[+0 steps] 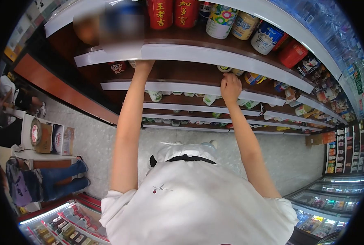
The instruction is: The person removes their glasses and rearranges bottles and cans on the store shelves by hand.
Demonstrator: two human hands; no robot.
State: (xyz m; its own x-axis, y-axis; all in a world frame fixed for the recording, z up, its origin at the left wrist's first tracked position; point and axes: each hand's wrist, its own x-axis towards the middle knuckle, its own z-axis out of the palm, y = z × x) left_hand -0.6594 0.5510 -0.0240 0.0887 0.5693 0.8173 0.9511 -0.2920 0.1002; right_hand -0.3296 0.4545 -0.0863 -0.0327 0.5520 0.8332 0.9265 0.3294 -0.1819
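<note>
My left hand (145, 64) reaches under the white front edge of an upper shelf. Its fingers are hidden there, next to a pale can (132, 63) that shows only in part. A dark can with a red and white print (117, 67) stands further left on that shelf. My right hand (231, 85) is at the front of the same shelf, its fingers bent and closed. Just beyond its fingertips is a can with a light round top (224, 68); I cannot tell if they touch. To the right stands a yellow and blue can (254, 78).
Red cans (160, 14) and a white-blue can (267, 37) line the shelf above. Lower shelves hold cartons and cups (155, 95). A person in jeans (63, 179) is at the left by a counter with boxes (58, 139). Lit coolers (63, 224) stand behind me.
</note>
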